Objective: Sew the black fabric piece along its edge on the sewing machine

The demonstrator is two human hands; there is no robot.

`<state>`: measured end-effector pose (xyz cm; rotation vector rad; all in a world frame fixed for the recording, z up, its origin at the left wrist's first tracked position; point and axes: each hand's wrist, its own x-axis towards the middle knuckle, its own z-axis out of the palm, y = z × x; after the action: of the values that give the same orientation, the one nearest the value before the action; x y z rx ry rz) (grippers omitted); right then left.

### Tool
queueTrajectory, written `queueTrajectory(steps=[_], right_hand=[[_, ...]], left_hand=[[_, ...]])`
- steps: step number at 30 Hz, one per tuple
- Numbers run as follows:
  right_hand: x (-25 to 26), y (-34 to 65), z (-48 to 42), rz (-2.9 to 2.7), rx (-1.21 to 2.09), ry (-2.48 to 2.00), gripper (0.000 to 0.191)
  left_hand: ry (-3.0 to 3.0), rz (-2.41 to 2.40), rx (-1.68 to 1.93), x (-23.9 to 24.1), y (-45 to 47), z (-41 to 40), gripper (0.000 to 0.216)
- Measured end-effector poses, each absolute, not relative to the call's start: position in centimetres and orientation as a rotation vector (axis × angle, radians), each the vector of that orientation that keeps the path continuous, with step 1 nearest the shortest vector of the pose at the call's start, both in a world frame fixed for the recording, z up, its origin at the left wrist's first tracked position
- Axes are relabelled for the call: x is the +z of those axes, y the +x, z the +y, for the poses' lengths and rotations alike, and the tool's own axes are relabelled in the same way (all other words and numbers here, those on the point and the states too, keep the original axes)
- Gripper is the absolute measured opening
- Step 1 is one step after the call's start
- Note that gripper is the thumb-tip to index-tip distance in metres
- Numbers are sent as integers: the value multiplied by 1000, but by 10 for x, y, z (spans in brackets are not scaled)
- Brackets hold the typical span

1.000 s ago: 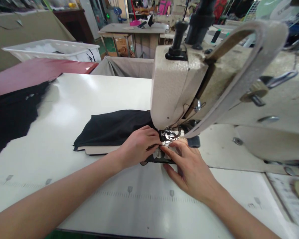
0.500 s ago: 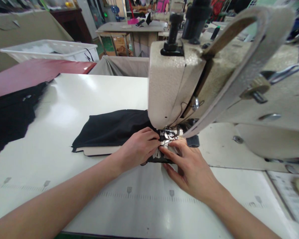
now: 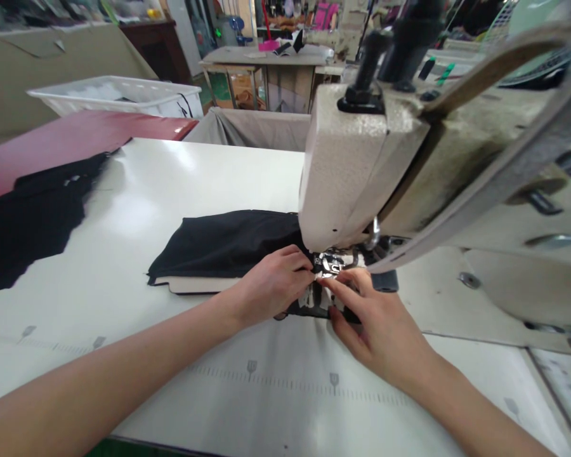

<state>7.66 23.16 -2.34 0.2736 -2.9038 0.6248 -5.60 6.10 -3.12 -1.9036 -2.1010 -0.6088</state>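
Note:
A black fabric piece [image 3: 233,241] with a pale strip [image 3: 195,285] along its near side lies on the white sewing table, its right end under the sewing machine head [image 3: 345,165]. My left hand [image 3: 276,282] presses on this end with curled fingers, tips close to the metal presser foot [image 3: 333,266]. On the other side, my right hand [image 3: 385,330] has its index fingertip near the foot and its thumb at the fabric's near edge, gripping the cloth. Small whitish patches show on the black between the hands. The needle point cannot be made out.
More black fabric [image 3: 38,216] lies at the left, partly over a red surface [image 3: 76,133]. Behind stands a white plastic basket [image 3: 118,86] beside a grey cloth-lined bin [image 3: 261,127]. A printed ruler scale [image 3: 295,383] runs along the table's near side.
The view has shifted, so the table and machine appear farther right. Both hands stay at the presser foot; my right thumb sits slightly closer against the fabric's edge.

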Motion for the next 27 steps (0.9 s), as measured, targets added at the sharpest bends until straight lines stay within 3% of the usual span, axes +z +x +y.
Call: queueTrajectory(steps=[5,11,20,27], right_hand=[[-30,77,231,-2877,626,258,42],[-31,79,234,-2743,771,197,31],[-33,77,233,-2857,652,254,44],[-32,76,233,-2861,595,262,47]], left_hand=[[-1868,-2090,-655,-33,-58,62,30],[-1887,-2144,-615,-34,-57,61,28],[-1885,-2223,-515,-26,-56,61,18],[-1868,-2196,-718,-29,-57,59,20]])
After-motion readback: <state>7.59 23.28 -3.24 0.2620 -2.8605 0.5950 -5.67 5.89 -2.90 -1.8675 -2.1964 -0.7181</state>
